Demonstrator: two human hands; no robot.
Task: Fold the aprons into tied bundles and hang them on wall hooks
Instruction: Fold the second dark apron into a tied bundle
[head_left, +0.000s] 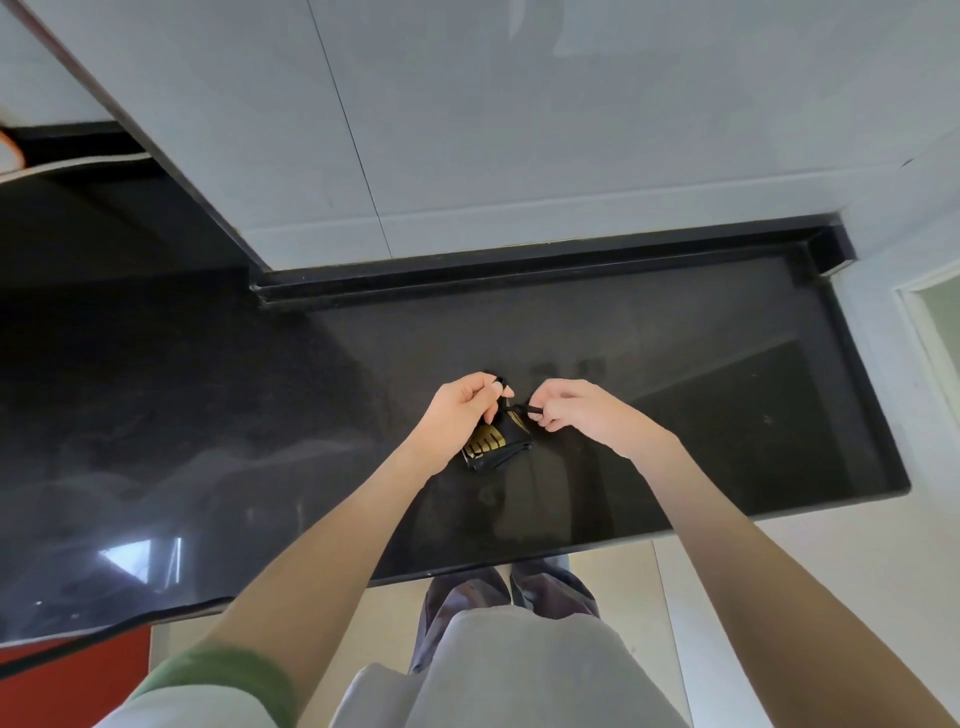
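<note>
One apron bundle (493, 444); two hands (465, 408)

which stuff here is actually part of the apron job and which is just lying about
Part of the job:
- folded apron, black with gold print
- strap, being tied
- left hand, pinching the strap
- right hand, pinching its other end

Just there:
- black counter, under the apron
- tiled wall
</note>
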